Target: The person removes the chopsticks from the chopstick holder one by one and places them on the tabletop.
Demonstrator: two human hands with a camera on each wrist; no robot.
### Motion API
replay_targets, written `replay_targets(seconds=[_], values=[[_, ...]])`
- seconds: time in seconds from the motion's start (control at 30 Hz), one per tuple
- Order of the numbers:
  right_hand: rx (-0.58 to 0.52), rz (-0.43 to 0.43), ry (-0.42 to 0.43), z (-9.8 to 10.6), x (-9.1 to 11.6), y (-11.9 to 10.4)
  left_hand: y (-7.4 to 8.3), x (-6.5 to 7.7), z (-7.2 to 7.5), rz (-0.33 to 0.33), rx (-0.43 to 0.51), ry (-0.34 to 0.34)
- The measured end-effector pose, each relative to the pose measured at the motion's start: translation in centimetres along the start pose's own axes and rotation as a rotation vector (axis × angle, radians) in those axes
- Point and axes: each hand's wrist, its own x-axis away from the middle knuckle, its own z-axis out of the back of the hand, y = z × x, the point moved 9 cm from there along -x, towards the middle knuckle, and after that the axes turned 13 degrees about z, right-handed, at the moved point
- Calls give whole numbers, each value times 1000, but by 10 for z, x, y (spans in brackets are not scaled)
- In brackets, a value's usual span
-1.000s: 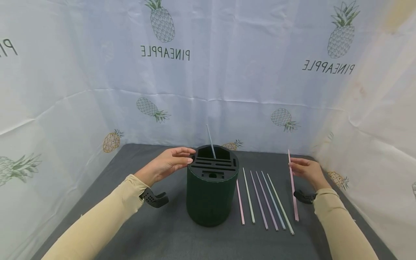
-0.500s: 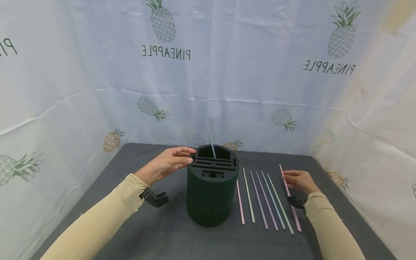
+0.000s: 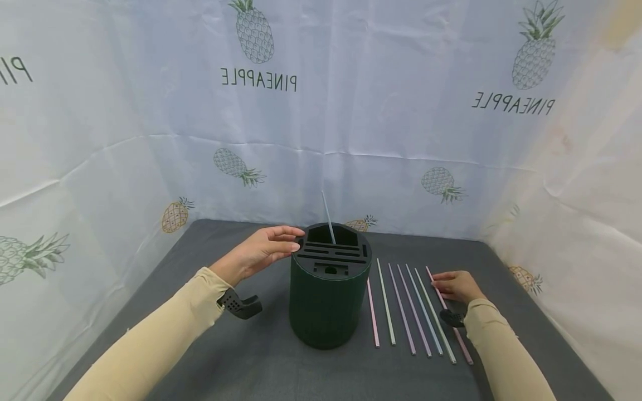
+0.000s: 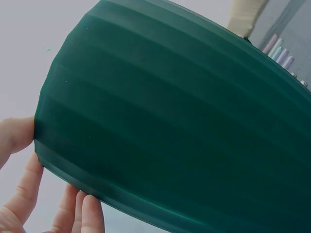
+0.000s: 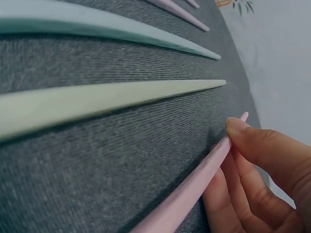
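A dark green utensil holder [image 3: 328,312] with a slotted black top [image 3: 333,253] stands upright on the table. One pale blue chopstick [image 3: 328,217] leans in its rear compartment. My left hand [image 3: 261,250] rests its thumb and fingertips on the holder's left rim; up close, the ribbed green wall [image 4: 160,111] fills the left wrist view. My right hand [image 3: 456,287] pinches a pink chopstick [image 5: 194,187] near its thin far end, thumb on top. That chopstick slants low along the table, right of a pale green chopstick [image 5: 112,97].
Several pastel chopsticks [image 3: 405,312] lie roughly parallel between the holder and my right hand. A pink one [image 3: 373,317] lies closest to the holder, partly hidden behind it. White pineapple-print cloth [image 3: 381,111] encloses the grey-covered table [image 3: 225,356] at the back and sides.
My right hand has moved left and toward me with the pink chopstick, bringing it down beside the row's rightmost green one. My left hand has stayed at the holder's rim.
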Motion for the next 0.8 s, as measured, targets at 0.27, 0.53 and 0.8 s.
replay_targets(seconds=[0.27,0.53,0.8], values=[[28,7,21,-3,-3,3,-1,-2,1,0,1,6],[38,10,15,-6,-5,5,-1,-1,0,3,3,5],[-6,6,1,-4,-3,2,-1,-1,0,1,-4,3]])
